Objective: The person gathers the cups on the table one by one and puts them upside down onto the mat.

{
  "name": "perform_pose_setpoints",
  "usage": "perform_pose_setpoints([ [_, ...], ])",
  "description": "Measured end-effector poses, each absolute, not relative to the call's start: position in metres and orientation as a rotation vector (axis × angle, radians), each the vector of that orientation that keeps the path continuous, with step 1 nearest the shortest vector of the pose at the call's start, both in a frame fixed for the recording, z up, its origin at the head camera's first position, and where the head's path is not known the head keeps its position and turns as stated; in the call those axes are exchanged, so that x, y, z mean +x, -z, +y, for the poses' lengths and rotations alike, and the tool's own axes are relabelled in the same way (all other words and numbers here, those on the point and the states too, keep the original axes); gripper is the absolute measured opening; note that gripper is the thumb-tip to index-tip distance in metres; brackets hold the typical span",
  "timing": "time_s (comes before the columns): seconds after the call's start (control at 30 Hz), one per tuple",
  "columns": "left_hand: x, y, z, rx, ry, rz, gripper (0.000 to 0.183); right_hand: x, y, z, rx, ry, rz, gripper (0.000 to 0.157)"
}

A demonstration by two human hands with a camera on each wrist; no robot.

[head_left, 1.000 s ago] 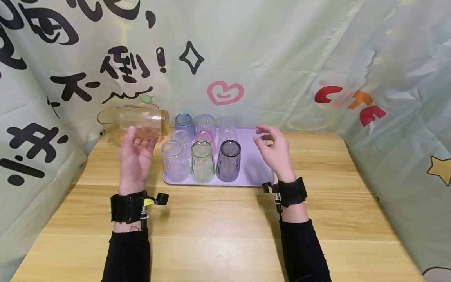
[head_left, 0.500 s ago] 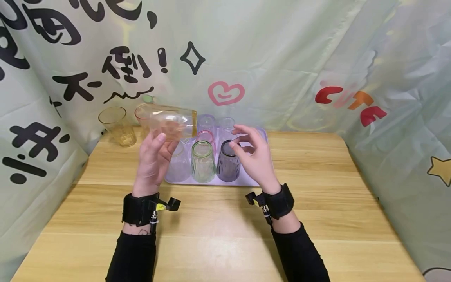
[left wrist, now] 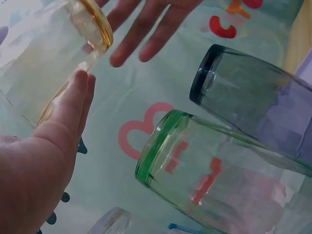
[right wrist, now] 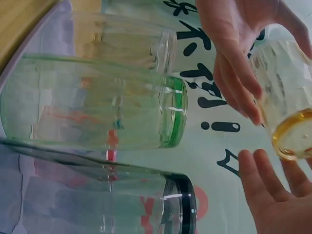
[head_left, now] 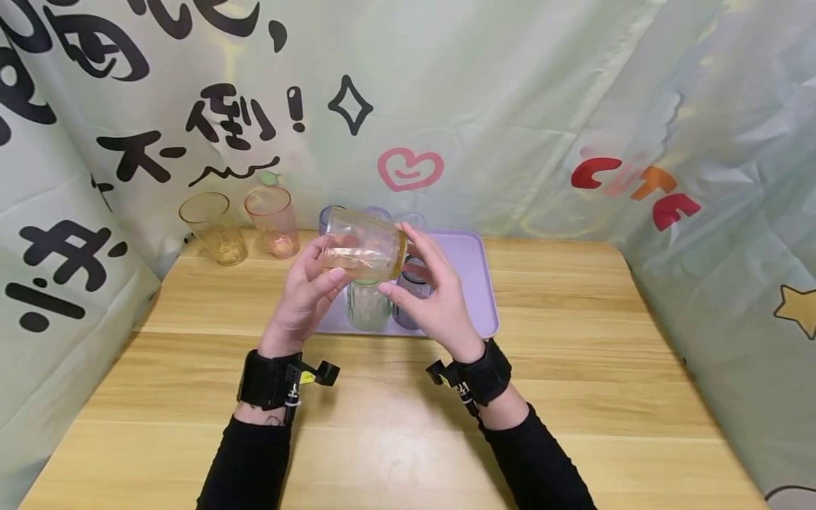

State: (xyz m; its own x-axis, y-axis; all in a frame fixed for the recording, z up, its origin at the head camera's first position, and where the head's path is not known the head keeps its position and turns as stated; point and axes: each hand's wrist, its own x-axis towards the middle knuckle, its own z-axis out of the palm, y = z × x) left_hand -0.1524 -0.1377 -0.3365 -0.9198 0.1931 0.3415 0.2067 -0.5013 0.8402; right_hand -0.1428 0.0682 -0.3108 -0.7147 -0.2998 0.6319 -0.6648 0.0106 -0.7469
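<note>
My left hand (head_left: 304,301) holds an amber-tinted drinking glass (head_left: 362,246) on its side above a lilac tray (head_left: 479,287), its thick base pointing right. My right hand (head_left: 440,301) is spread around that base, thumb low and fingers high. In the right wrist view its straight fingers (right wrist: 265,178) are right beside the base. Below, a green glass (head_left: 368,312) and a dark grey glass (head_left: 403,312) stand upside down at the tray's front. The held glass and both hands hide much of the other upturned glasses behind.
At the table's back left, a yellow glass (head_left: 219,230) and a pink-rimmed glass (head_left: 274,223) stand mouth up. A printed cloth (head_left: 497,106) hangs behind and along the sides of the wooden table (head_left: 395,425).
The left hand has carried the amber glass right, from the back left to over the tray. My right hand has moved left to meet its base.
</note>
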Motion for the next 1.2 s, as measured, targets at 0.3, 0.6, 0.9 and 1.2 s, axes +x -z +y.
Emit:
perform_pose_setpoints([
  [0.3, -0.151, 0.339, -0.135, -0.701, 2.621, -1.720, 0.049, -0.142, 0.312, 0.068, 0.983, -1.848, -1.912, 0.070],
  [0.6, -0.153, 0.337, -0.145, -0.694, 2.526, -1.737, 0.054, -0.152, 0.318, 0.079, 0.860, -1.954, -1.784, 0.066],
  [0.9, -0.161, 0.339, -0.179, -0.467, 2.194, -1.788, 0.036, -0.169, 0.318, 0.105, 0.650, -1.888, -1.632, 0.065],
  [1.2, -0.170, 0.354, -0.203, 0.046, 1.699, -2.024, 0.035, -0.169, 0.300, 0.125, 0.493, -1.560, -1.650, 0.064],
])
